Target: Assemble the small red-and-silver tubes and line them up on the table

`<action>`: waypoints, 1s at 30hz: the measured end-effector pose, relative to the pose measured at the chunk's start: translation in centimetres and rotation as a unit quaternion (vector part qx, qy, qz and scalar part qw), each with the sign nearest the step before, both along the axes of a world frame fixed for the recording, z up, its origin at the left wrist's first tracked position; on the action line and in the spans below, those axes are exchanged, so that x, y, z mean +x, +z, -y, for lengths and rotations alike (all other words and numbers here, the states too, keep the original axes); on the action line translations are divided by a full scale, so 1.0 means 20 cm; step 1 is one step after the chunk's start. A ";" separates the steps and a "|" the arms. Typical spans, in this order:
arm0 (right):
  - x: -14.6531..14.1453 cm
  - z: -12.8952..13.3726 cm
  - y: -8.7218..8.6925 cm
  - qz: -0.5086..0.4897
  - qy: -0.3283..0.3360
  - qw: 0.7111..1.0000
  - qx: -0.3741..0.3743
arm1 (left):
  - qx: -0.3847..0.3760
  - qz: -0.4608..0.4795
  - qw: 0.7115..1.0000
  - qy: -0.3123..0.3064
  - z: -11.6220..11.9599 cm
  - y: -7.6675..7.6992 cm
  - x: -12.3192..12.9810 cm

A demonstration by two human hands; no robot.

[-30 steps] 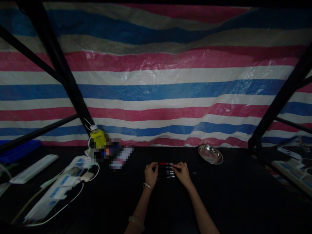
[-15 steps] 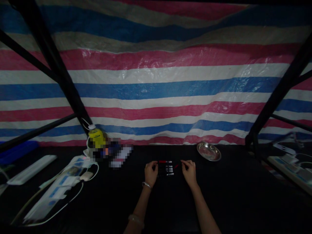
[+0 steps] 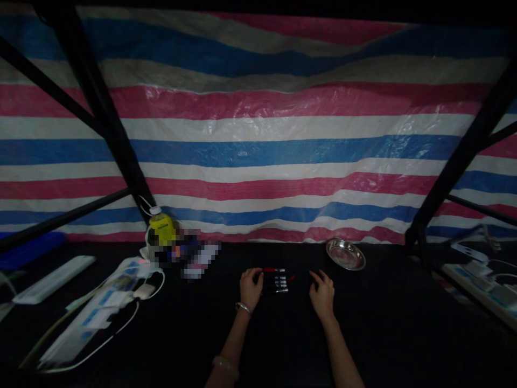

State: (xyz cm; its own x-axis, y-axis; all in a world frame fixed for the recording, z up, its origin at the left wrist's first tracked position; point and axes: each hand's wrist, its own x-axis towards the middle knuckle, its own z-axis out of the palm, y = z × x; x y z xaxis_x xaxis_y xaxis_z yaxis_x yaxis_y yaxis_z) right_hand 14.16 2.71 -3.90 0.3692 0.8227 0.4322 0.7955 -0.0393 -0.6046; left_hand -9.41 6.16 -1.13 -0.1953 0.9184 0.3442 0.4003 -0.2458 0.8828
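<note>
In the head view, a shiny metal dish is lying open at the back right, and a bottle is showing yellow at the back left. The left hand is curling thumb and forefinger at the left ends of a red pen and dark pens, its grip being unclear. The right hand is hovering half-open, fingers slightly spread, right of a small red piece

Dim, low-contrast light, small glints on the striped sheet, near-black tabletop, slight blur, pixelated patch
</note>
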 end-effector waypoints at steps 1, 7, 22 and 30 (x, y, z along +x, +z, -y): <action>0.00 -0.01 -0.01 -0.008 0.004 1.000 0.005 | 0.005 -0.007 1.000 0.003 0.00 0.00 0.00; 0.01 -0.03 -0.03 -0.065 0.040 0.996 0.047 | 0.032 -0.031 0.999 0.004 0.01 0.03 0.02; 0.02 -0.05 -0.04 -0.131 0.029 0.988 0.072 | 0.026 -0.229 0.960 -0.157 0.05 0.26 0.33; 0.02 -0.03 0.00 -0.154 0.007 0.984 0.090 | 0.006 -0.391 0.897 -0.207 0.08 0.19 0.59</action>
State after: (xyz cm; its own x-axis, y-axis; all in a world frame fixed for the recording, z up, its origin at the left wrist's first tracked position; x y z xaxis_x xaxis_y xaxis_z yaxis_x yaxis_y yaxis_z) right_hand 14.52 3.28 -3.80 0.4941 0.7497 0.4402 0.5725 0.1005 -0.8137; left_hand 2.29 4.48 2.73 0.4677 0.8514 0.2375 0.7676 -0.5245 0.3684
